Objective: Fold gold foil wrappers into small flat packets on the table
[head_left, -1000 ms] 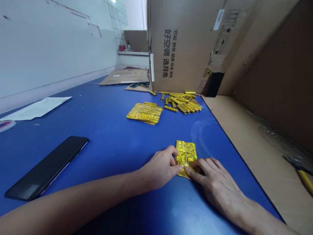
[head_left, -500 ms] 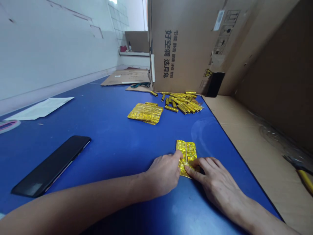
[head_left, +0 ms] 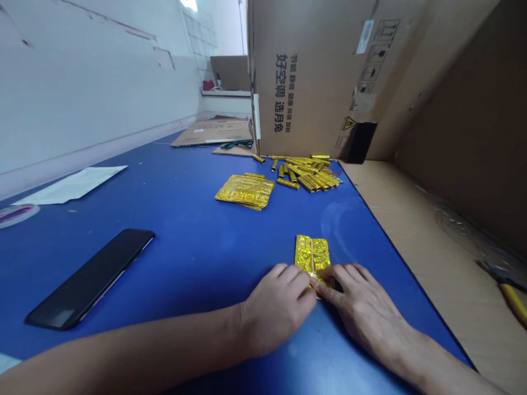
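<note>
A folded gold foil sheet (head_left: pixel 312 255) lies on the blue table (head_left: pixel 185 230) just beyond both hands. My left hand (head_left: pixel 280 307) has its fingers curled and pressed together on the sheet's near left edge. My right hand (head_left: pixel 362 312) lies beside it, fingers pinched on the near right edge, covering that part of the foil. Farther back sit a flat stack of gold foil sheets (head_left: pixel 245 191) and a pile of rolled gold foil sticks (head_left: pixel 307 171).
A black phone (head_left: pixel 93 277) lies at the left. White paper (head_left: pixel 74 184) and a tape roll (head_left: pixel 16 213) sit at the far left. A large cardboard box (head_left: pixel 321 77) stands behind the pile. Cardboard (head_left: pixel 420 230) covers the right side, with a yellow-handled tool (head_left: pixel 510 296).
My left hand slid toward me along the foil's left edge and closed in next to my right hand. More of the sheet's near end is now covered. The right hand barely moved.
</note>
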The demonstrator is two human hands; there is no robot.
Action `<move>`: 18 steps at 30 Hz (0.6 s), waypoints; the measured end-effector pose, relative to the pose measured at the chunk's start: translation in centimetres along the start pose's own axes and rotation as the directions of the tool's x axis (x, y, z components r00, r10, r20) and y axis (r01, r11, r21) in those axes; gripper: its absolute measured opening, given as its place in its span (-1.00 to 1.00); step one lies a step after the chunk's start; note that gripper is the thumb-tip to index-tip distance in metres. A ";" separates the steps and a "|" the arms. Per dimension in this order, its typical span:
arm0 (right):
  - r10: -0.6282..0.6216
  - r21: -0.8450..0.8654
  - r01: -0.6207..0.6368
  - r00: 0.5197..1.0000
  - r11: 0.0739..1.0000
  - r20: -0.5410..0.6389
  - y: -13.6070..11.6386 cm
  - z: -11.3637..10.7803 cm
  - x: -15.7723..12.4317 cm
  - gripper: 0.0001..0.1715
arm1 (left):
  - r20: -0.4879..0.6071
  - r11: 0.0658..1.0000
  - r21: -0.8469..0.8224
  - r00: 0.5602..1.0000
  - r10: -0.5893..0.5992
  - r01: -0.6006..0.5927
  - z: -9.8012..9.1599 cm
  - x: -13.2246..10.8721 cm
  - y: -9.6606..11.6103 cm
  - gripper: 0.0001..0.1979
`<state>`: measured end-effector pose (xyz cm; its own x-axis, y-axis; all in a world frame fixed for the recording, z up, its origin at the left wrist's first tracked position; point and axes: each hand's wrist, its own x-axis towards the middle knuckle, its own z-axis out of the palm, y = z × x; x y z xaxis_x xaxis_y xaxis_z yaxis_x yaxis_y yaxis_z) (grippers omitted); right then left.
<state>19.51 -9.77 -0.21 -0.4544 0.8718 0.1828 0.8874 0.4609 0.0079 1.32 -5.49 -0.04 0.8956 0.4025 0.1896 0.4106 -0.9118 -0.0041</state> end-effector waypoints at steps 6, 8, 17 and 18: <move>0.012 -0.018 -0.013 0.999 1.000 -0.041 -0.1 0.2 0.0 -0.59 | 0.031 0.997 0.005 0.997 -0.072 0.072 -0.3 -1.3 1.2 -0.61; 0.012 -0.013 -0.013 0.999 1.000 -0.036 -0.1 0.1 0.0 -0.60 | 0.041 0.994 -0.002 0.993 -0.108 0.108 -0.3 -1.8 1.6 -0.52; -0.022 -0.055 0.019 0.998 0.998 -0.056 -0.2 0.1 0.1 -0.67 | 0.024 0.992 0.009 0.992 -0.127 0.127 -0.1 -2.0 0.7 -0.45; -0.019 -0.066 0.016 0.998 0.998 -0.052 -0.3 0.2 0.1 -0.68 | 0.018 0.994 0.023 0.994 -0.110 0.110 -0.1 -1.8 0.2 -0.48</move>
<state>19.20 -9.75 -0.34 -0.4666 0.8532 0.2332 0.8834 0.4624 0.0758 -0.27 -6.41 -0.30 0.8479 0.5018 0.1708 0.5102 -0.8600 -0.0063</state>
